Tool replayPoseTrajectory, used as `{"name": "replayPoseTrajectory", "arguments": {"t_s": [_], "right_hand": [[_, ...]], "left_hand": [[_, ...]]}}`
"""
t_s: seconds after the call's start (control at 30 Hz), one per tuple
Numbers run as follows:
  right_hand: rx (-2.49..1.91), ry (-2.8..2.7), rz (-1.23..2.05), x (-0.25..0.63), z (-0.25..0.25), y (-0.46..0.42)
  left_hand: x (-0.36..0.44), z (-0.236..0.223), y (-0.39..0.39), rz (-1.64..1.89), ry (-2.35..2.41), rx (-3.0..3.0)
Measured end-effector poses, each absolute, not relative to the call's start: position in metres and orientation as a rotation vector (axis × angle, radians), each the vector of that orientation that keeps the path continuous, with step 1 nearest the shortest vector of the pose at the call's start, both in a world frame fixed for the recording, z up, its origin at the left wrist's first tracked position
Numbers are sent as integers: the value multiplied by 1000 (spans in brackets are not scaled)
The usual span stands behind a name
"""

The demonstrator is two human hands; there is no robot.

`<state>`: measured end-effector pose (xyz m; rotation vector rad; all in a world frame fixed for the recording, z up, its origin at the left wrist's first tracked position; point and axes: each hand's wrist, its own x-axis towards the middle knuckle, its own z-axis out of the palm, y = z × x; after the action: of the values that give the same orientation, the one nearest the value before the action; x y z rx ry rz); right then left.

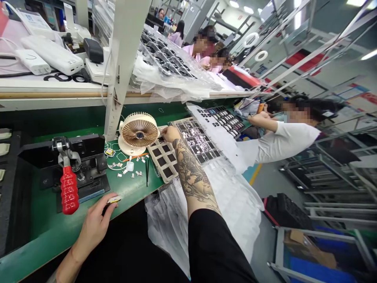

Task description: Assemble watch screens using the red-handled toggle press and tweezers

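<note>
My left hand (96, 222) rests at the front edge of the green bench (44, 220) and pinches a small flat part (114, 199) between thumb and fingertips. Just left of it stands a black press jig (85, 165) with a red lever handle (69, 190). My right hand (170, 133), on a tattooed forearm, reaches far out to a beige tray (165, 159) of dark square parts, fingers bent down onto its far corner. Whether those fingers grip anything is hidden. A small beige fan (139, 133) stands beside that hand.
Small white pieces, tweezers (147, 171) and loose parts litter the bench by the fan. Further trays (198, 140) of parts and plastic sheeting lie to the right. A white post (122, 67) carries a shelf with stacked trays. Other people work at right and behind.
</note>
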<state>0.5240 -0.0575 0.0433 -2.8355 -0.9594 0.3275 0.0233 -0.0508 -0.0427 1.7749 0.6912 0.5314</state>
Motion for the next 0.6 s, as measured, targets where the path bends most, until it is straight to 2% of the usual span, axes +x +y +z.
{"name": "replayPoseTrajectory", "arguments": {"t_s": [0.17, 0.37, 0.47, 0.6], "right_hand": [[-2757, -798, 404, 528, 40, -51], [-2576, -616, 158, 506, 62, -64], [-2468, -605, 34, 469, 71, -92], [-2163, -828, -187, 376, 56, -134]], "left_hand": [[24, -40, -52, 550, 684, 1788], [26, -38, -49, 513, 665, 1722], [27, -36, -47, 493, 677, 1660], [28, -27, -46, 459, 676, 1577]]}}
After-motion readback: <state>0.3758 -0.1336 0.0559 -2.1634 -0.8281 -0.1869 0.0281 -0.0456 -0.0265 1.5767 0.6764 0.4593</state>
